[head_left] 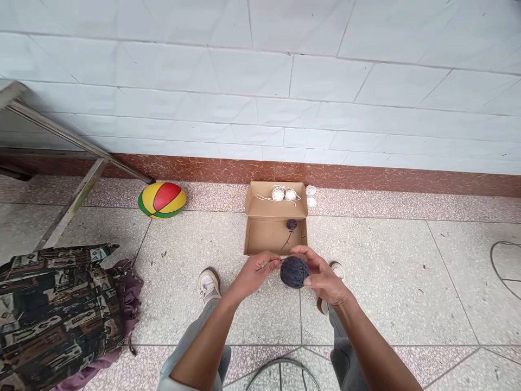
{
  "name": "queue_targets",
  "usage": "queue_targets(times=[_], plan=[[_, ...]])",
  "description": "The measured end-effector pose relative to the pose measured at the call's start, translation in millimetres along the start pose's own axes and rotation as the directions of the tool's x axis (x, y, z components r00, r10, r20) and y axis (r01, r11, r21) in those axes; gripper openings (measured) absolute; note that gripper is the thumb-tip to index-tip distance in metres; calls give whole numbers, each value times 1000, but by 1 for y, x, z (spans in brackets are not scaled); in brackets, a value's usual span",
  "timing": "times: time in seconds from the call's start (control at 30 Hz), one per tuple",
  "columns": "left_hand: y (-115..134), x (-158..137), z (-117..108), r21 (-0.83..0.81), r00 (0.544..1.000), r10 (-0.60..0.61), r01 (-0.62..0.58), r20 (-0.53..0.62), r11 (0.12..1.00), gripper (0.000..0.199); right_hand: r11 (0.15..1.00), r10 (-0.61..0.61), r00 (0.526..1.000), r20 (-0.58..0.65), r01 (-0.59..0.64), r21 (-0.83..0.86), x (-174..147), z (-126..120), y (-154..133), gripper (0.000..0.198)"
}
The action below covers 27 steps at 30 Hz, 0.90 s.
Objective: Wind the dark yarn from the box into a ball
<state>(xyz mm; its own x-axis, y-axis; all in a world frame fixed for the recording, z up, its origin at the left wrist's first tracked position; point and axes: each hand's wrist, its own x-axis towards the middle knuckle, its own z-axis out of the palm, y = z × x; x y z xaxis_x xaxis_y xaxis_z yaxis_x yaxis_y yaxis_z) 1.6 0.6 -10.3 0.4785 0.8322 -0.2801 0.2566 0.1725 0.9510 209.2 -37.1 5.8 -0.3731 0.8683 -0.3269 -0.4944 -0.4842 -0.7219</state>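
Observation:
A dark blue-grey ball of yarn (293, 272) rests in my right hand (324, 276), its fingers curled round the right side. Just left of the ball, my left hand (258, 271) pinches a strand of the same yarn. Beyond my hands an open cardboard box (260, 237) lies on the floor. In its near half sits a small dark ball of yarn (292, 224) with a loose strand trailing toward me. Two white yarn balls (284, 194) lie in the far half with loose ends, and more white yarn (311, 195) lies outside the box's right side.
A red, yellow and green ball (163, 200) rests by the wall at left, near a metal-legged frame (77, 201). Patterned cloth (61, 309) hangs at lower left. A round metal rack or stool (280, 363) is between my legs. Another wire ring (504, 266) stands at right.

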Motion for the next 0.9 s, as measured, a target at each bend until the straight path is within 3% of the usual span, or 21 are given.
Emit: queue_targets(times=[0.1, 0.17, 0.3, 0.37, 0.43, 0.53, 0.63, 0.7, 0.77, 0.83, 0.9], plan=[[2, -2, 1, 40, 992, -15, 10, 128, 999, 37, 993, -117, 985, -129, 120, 13, 1, -4, -2, 61], [3, -4, 2, 53, 978, -56, 47, 199, 998, 36, 978, -207, 950, -233, 207, -24, 1, -9, -2, 57], [3, -7, 4, 24, 949, -108, 105, 298, 994, 37, 912, -406, 818, -408, 331, -245, 4, -16, 0, 51], [4, -7, 3, 7, 926, -96, 101, 365, 995, 40, 847, -496, 747, -442, 305, -436, 6, -18, 2, 47], [6, -8, 2, -24, 896, -56, 75, 440, 997, 42, 744, -562, 714, -417, 216, -633, 8, -19, 6, 43], [10, -10, -3, -96, 864, 15, 39, 503, 995, 41, 554, -598, 747, -292, 120, -824, 9, -21, 10, 41], [11, -11, -9, -205, 907, 24, 69, 420, 976, 42, 493, -482, 858, -178, 98, -865, 8, -21, 10, 46], [8, -11, -12, -294, 967, 0, 77, 254, 953, 43, 539, -290, 948, -131, 48, -841, 6, -17, 8, 50], [5, -9, -12, -360, 998, -27, 44, 51, 932, 41, 608, -63, 995, -82, -27, -793, 3, -10, 4, 52], [3, -6, -10, -361, 993, -48, 7, -106, 932, 38, 694, 106, 994, -14, -84, -715, 0, -3, 0, 51], [3, -2, -7, -296, 981, -57, 0, -184, 955, 37, 805, 185, 980, 77, -106, -584, -3, 3, -3, 49]])
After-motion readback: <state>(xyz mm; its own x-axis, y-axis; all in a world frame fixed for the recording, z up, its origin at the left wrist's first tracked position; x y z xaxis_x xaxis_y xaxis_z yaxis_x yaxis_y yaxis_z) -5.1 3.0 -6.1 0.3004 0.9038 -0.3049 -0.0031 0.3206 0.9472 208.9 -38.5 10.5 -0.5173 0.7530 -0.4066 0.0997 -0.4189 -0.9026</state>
